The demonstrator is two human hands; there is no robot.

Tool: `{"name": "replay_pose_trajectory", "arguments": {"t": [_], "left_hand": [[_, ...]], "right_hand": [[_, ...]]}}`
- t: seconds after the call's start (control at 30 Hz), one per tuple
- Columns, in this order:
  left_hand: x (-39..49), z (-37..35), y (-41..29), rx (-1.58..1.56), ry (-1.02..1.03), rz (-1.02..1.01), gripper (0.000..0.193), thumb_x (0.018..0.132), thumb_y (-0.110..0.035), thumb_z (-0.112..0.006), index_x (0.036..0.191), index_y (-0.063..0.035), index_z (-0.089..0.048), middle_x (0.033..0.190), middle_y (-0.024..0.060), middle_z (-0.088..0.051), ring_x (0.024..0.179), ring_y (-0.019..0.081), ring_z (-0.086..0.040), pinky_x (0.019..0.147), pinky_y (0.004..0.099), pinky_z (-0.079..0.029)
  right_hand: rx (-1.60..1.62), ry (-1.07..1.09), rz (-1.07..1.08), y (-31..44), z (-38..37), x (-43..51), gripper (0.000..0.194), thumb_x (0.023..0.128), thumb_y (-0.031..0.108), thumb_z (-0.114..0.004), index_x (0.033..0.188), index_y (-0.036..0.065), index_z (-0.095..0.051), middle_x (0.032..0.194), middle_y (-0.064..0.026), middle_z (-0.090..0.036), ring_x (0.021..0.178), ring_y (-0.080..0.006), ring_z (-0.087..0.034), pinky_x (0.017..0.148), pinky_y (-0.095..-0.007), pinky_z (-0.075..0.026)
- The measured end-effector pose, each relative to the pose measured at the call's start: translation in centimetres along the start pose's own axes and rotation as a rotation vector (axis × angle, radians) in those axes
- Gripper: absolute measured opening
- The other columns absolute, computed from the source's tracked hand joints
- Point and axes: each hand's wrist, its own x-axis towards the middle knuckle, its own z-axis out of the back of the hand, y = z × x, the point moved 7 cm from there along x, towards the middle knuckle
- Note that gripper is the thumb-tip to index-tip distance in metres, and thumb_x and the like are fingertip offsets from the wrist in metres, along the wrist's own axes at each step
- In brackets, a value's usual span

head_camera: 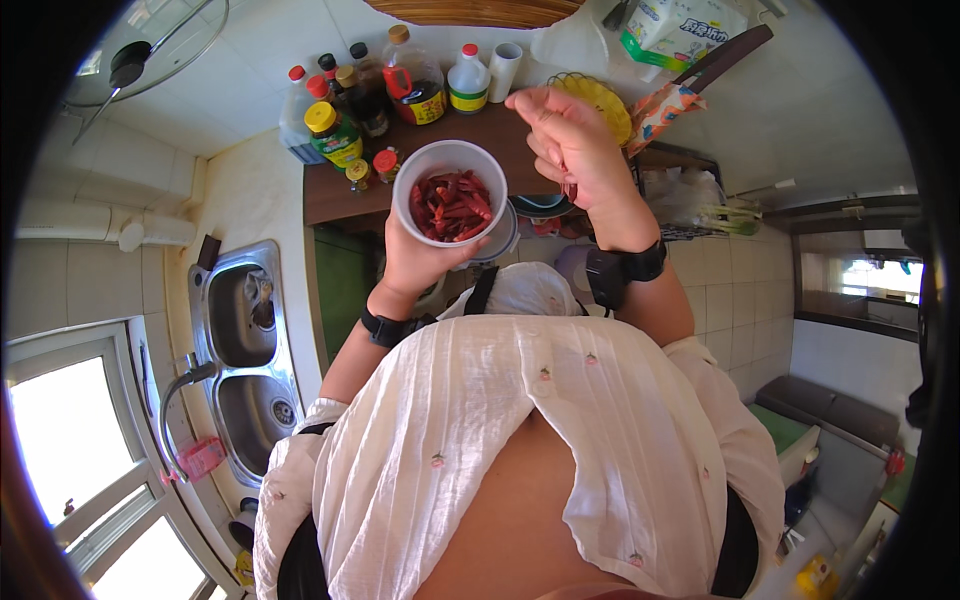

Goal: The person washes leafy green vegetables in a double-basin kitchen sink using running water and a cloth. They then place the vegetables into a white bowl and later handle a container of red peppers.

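Observation:
My left hand grips a round white plastic tub from its near side, tilted so its inside faces me. Dried red chillies lie heaped in the tub. To the right, my right hand is raised over the front of the brown shelf, apart from the tub. Its fingers are curled, and small pieces of dried red chilli show at the palm side. How many pieces it holds is hidden. Behind the tub's lower right, a round translucent rim is partly covered.
Sauce bottles, a large oil-type jug and small jars crowd the brown shelf. A white cup and a yellow basket stand behind my right hand. At left is a double steel sink; at right, a black crate holds bags.

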Motion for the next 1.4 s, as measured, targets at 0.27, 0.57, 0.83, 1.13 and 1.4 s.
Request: {"name": "replay_pose_trajectory", "arguments": {"t": [0.27, 0.57, 0.83, 1.13, 1.4], "left_hand": [[-0.5, 1.2, 0.4, -0.051, -0.034, 0.046, 0.102, 0.062, -0.016, -0.1, 0.146, 0.0003, -0.044, 0.141, 0.013, -0.055, 0.13, 0.0242, -0.056, 0.111, 0.0408, -0.048], [1.1, 3.5, -0.4, 0.184, -0.294, -0.015, 0.098, 0.065, -0.017, -0.099, 0.145, 0.0014, -0.044, 0.136, 0.0135, -0.057, 0.125, 0.0242, -0.058, 0.108, 0.0374, -0.048], [0.7, -1.5, 0.2, 0.229, 0.051, 0.005, 0.103, 0.062, -0.016, -0.096, 0.149, 0.0016, -0.043, 0.139, 0.0175, -0.061, 0.126, 0.0285, -0.062, 0.106, 0.0396, -0.05], [1.1, -1.7, -1.3, 0.353, 0.023, -0.107, 0.113, 0.06, -0.013, -0.095, 0.154, 0.0013, -0.036, 0.144, 0.0208, -0.057, 0.133, 0.035, -0.057, 0.111, 0.0427, -0.047], [1.9, -2.0, -2.8, 0.452, 0.0, -0.156, 0.118, 0.059, -0.009, -0.095, 0.157, 0.0007, -0.03, 0.144, 0.0209, -0.054, 0.132, 0.0385, -0.055, 0.111, 0.0449, -0.046]], "right_hand": [[-0.288, 0.11, -0.405, -10.2, 1.9, 0.3, 0.041, 0.094, 0.043, -0.077, 0.104, 0.003, -0.078, 0.074, 0.0052, -0.064, 0.053, -0.0029, -0.042, 0.045, -0.0236, -0.031], [-0.096, 0.071, -0.095, -1.2, 3.8, -2.5, 0.03, 0.099, 0.032, -0.072, 0.097, 0.002, -0.076, 0.062, 0.0091, -0.055, 0.045, 0.0021, -0.035, 0.043, -0.0197, -0.021], [-0.562, -0.185, 0.306, -1.0, 0.7, -1.0, 0.027, 0.099, 0.024, -0.074, 0.11, 0.0, -0.078, 0.085, 0.002, -0.072, 0.071, -0.0028, -0.059, 0.063, -0.0202, -0.047], [-0.509, -0.294, 0.288, -2.3, 2.2, -2.8, 0.026, 0.097, 0.024, -0.076, 0.103, 0.0, -0.079, 0.081, 0.0044, -0.068, 0.074, -0.0019, -0.057, 0.066, -0.0202, -0.045], [-0.559, -0.485, 0.349, 0.1, 2.3, -3.8, 0.061, 0.091, 0.033, -0.083, 0.136, 0.0, -0.058, 0.058, 0.0079, -0.045, 0.052, -0.0018, -0.037, 0.049, -0.0213, -0.028]]}}
